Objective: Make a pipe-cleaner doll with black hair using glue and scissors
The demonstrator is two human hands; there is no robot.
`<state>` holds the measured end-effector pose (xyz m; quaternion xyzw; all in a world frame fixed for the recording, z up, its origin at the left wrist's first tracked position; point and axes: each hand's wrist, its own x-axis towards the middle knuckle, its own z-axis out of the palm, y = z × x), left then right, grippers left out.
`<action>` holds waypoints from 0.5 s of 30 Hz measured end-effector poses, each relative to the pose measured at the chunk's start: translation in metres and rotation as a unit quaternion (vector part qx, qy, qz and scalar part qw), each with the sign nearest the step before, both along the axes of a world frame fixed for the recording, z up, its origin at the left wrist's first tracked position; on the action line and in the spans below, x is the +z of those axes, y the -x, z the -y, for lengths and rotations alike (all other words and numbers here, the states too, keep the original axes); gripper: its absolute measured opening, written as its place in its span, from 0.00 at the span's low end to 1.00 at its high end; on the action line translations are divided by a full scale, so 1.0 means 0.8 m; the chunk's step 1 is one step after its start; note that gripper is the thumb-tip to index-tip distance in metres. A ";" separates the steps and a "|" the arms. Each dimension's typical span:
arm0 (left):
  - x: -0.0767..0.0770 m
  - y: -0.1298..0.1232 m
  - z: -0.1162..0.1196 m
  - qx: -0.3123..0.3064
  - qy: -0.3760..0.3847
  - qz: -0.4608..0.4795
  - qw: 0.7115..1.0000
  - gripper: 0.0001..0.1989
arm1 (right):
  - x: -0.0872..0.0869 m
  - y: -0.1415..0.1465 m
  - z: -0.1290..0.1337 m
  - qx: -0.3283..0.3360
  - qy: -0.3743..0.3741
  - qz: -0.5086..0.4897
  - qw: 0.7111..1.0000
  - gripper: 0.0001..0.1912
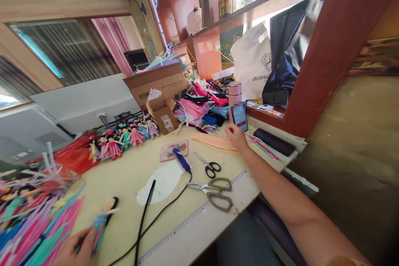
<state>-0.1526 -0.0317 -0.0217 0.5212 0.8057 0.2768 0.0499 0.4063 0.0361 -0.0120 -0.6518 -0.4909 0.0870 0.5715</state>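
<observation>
At the lower left, my left hand (pixel 79 247) is closed around the lower part of a small doll (pixel 104 216) with black hair and a teal body, made of fuzzy pipe-cleaner-like stems. My right hand (pixel 237 136) reaches far across the table with its fingers curled in, just in front of a smartphone (pixel 240 117). That phone leans upright against a pink thermos (pixel 234 93). Whether my fingers touch the phone cannot be made out. Beneath my right hand lies a bundle of peach stems (pixel 215 141).
Scissors with black handles (pixel 207 165), larger scissors with grey-brown handles (pixel 215 191), a blue corded tool (pixel 181 160) and a black stem (pixel 146 220) lie mid-table. Finished dolls (pixel 124 139) crowd the back left. Colourful stems (pixel 46 228) fill the left edge; a cardboard box (pixel 162 116) stands behind.
</observation>
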 end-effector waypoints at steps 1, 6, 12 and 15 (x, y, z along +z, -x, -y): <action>0.000 0.000 0.001 -0.004 -0.003 0.008 1.000 0.20 | 0.004 0.011 0.005 0.029 0.005 0.013 0.999 0.14; -0.002 0.008 0.003 -0.039 -0.003 0.016 0.999 0.21 | 0.013 0.066 0.051 0.222 0.078 0.081 0.968 0.07; -0.005 0.004 0.005 -0.039 -0.025 0.001 0.999 0.20 | 0.015 0.107 0.118 0.354 0.218 0.255 0.873 0.10; -0.004 0.001 0.007 -0.040 -0.039 0.009 0.998 0.20 | 0.015 0.117 0.135 0.352 0.240 0.339 0.839 0.11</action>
